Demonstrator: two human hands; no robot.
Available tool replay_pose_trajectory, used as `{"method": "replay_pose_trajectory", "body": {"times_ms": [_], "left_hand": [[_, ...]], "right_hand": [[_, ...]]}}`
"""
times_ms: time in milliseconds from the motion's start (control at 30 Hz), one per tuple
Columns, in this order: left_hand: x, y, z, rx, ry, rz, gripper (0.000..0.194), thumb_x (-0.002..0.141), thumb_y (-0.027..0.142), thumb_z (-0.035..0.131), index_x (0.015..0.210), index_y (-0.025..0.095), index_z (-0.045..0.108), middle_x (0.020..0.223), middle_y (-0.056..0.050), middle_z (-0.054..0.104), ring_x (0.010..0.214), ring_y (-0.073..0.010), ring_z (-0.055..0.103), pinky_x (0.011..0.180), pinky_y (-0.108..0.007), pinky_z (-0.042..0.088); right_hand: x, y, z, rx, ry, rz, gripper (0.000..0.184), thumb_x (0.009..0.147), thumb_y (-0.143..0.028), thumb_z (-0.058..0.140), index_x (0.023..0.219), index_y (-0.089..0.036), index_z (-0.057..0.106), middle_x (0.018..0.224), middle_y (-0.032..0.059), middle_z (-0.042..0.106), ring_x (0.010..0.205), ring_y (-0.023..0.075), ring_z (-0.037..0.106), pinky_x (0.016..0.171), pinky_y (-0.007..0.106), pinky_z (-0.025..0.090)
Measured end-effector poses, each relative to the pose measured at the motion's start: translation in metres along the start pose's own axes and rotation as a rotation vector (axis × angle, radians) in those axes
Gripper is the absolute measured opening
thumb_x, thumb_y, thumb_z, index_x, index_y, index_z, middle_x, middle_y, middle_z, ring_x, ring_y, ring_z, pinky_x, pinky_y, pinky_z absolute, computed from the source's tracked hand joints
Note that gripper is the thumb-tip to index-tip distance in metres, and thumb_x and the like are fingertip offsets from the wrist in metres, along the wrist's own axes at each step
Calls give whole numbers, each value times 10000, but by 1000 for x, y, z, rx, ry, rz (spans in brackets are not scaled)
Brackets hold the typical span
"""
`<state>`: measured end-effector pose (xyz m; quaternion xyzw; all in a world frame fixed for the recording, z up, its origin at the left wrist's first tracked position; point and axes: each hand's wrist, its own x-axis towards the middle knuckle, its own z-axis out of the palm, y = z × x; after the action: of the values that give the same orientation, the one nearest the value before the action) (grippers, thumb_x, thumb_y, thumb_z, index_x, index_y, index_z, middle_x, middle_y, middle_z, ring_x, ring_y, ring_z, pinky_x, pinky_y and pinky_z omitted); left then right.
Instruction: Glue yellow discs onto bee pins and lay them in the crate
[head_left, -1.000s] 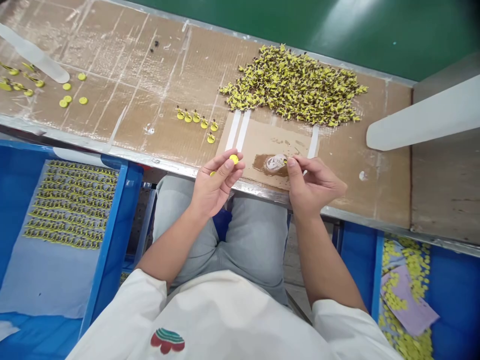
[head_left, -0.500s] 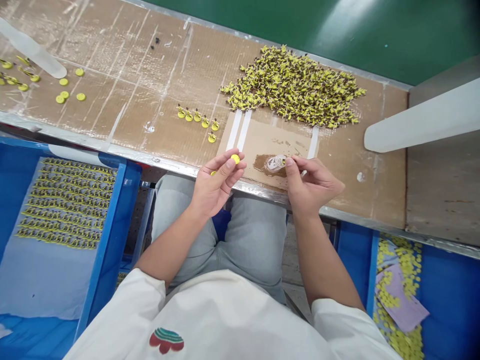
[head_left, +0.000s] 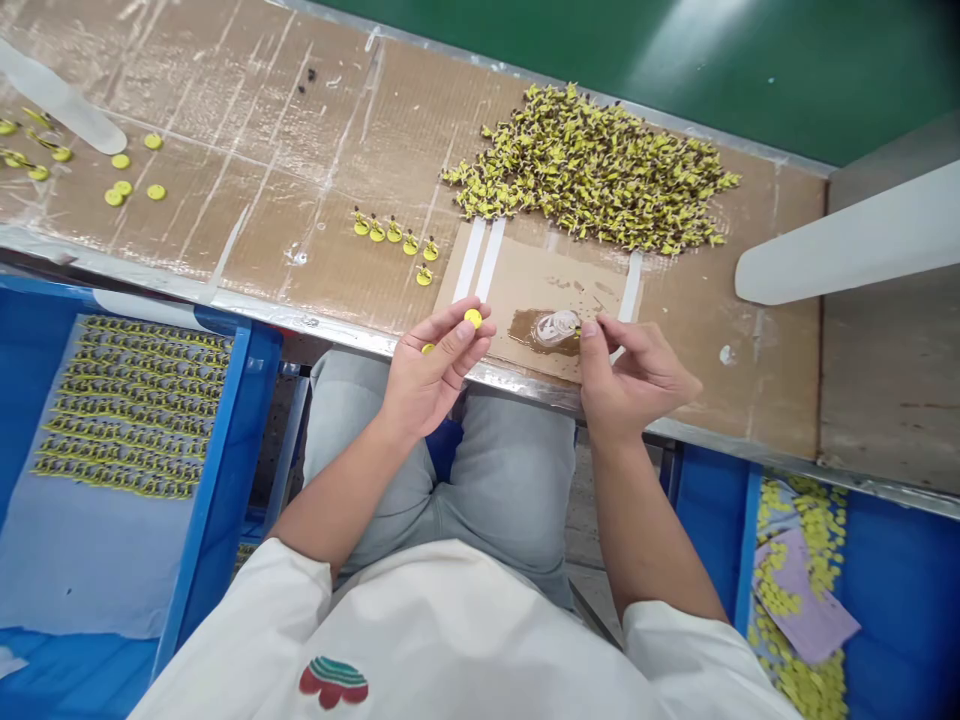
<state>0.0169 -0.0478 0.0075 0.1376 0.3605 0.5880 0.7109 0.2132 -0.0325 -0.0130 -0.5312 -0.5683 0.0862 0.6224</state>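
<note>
My left hand (head_left: 435,365) pinches a round yellow disc (head_left: 472,318) between thumb and fingertips. Another yellow piece (head_left: 427,349) shows in its curled fingers. My right hand (head_left: 634,375) is closed in a pinch on a tiny yellow-and-dark figurine (head_left: 578,329), mostly hidden by the fingertips. Just left of those fingertips is a whitish wet patch (head_left: 556,327) on a cardboard sheet (head_left: 517,265). Behind it lies a large pile of small yellow-and-dark figurines (head_left: 592,170). Several figurines on yellow discs (head_left: 394,231) stand upright left of the sheet.
Loose yellow discs (head_left: 156,192) lie at the table's left. White tubes reach in from the left (head_left: 64,95) and right (head_left: 847,235). A blue bin (head_left: 214,480) at lower left holds rows of figurines; another blue bin (head_left: 900,600) at lower right holds yellow discs.
My right hand has shifted slightly right and down from the wet patch, with the small figurine in its fingertips. My left hand stays nearly still with the disc.
</note>
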Motion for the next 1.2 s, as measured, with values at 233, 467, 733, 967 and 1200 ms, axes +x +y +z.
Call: {"method": "replay_pose_trajectory", "body": {"times_ms": [233, 467, 733, 967, 1200], "left_hand": [[0, 0, 1, -17, -8, -5, 248, 777, 234, 828, 1021, 226, 786, 1077, -14, 784, 962, -117, 760, 928, -167, 576], [0, 0, 0, -19, 10, -18, 266, 767, 235, 835, 1027, 224, 781, 1087, -18, 780, 1002, -134, 756, 970, -192, 570], [0, -1, 1, -6, -26, 6, 246, 781, 230, 825, 1024, 225, 789, 1088, -16, 782, 965, -113, 759, 919, -156, 576], [-1, 0, 1, -6, -34, 0, 263, 767, 205, 829, 1026, 225, 787, 1092, -13, 780, 951, -105, 760, 886, -133, 579], [-7, -7, 7, -2, -57, -86, 296, 750, 286, 853, 1032, 237, 776, 1041, -16, 790, 931, -137, 769, 853, -181, 606]], "right_hand": [[0, -1, 0, -40, -13, 80, 104, 783, -321, 796, 866, -258, 788, 690, -2, 693, 665, 184, 646, 695, 388, 577], [1, -1, 2, -31, -16, 78, 104, 795, -328, 789, 863, -249, 781, 696, 5, 708, 656, 182, 645, 681, 388, 577], [1, 0, 2, -13, -23, 92, 110, 797, -328, 797, 851, -234, 780, 694, 6, 704, 645, 165, 641, 693, 373, 585], [7, -8, 2, 227, 160, 299, 166, 708, -318, 864, 814, -222, 780, 776, 4, 748, 698, 155, 685, 720, 346, 611], [12, -40, -12, 435, 127, 568, 123, 748, -322, 832, 845, -274, 774, 703, -45, 671, 577, 109, 618, 716, 336, 615]]}}
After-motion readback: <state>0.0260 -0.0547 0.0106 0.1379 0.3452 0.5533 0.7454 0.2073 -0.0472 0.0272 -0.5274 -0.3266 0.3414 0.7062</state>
